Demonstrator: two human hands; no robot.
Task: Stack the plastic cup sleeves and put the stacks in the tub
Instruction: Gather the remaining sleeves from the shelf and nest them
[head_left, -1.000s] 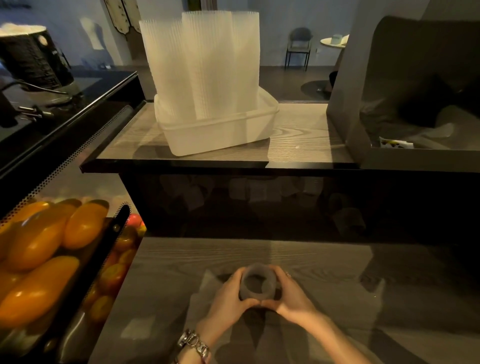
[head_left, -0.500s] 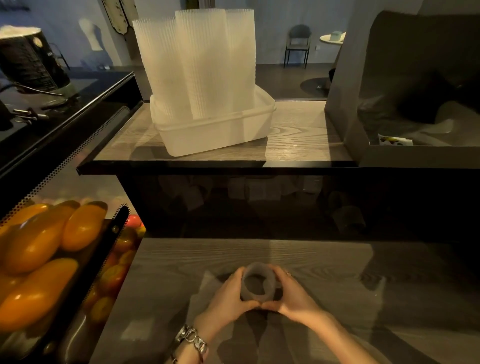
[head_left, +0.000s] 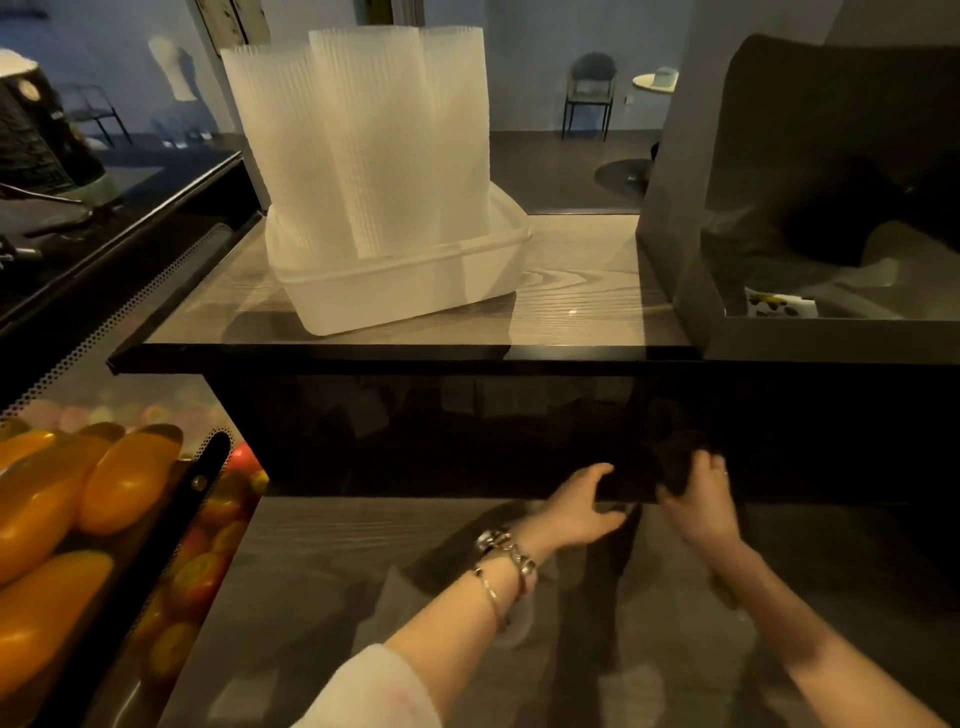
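Both hands reach into the dark gap under the shelf; left hand (head_left: 584, 506) spread, right hand (head_left: 698, 493) perhaps gripping something dark; tub (head_left: 405, 283) of stacked sleeves (head_left: 363, 140) stands far left.

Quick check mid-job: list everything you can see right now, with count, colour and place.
tub: one, translucent white, upper shelf, centre-left.
cup sleeve stacks: several, exact count unclear, translucent white, upright in the tub.
upper shelf: one, grey wood grain, across the middle.
lower counter: one, grey wood grain, under the hands.
fruit: many, orange and red, display case at left.
grey box: one, grey, upper shelf at right.
chair: one, dark, background.
left hand: one, low centre, bracelets on wrist, grip unclear.
right hand: one, beside it, fingers curled on something dark, blurred.
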